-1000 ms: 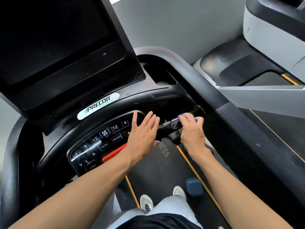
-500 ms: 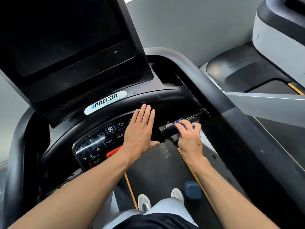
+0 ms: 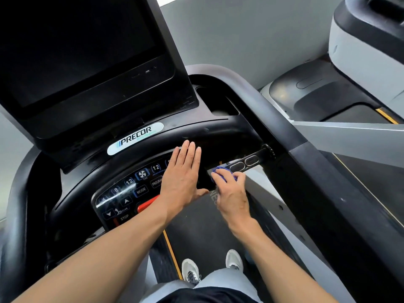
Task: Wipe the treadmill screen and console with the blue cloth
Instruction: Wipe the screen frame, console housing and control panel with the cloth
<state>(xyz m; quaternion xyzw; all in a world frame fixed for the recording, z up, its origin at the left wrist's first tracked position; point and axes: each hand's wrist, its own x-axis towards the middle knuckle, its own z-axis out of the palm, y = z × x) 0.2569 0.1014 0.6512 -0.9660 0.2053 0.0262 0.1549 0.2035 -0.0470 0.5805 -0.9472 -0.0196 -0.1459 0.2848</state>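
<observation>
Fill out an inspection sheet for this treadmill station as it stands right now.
Surface: console, glossy black, with a lit keypad and a red stop bar.
Job's things: blue cloth, bunched on the crossbar grip; screen, dark, untouched.
Clutter: nothing seen; the cup recess looks empty.
Hands: left hand flat with straight fingers on the console's right end; right hand holds the cloth against the bar.
Cables: nothing seen.
Surroundings: grey wall; neighbouring treadmill on the right; white shoes on the belt.
</observation>
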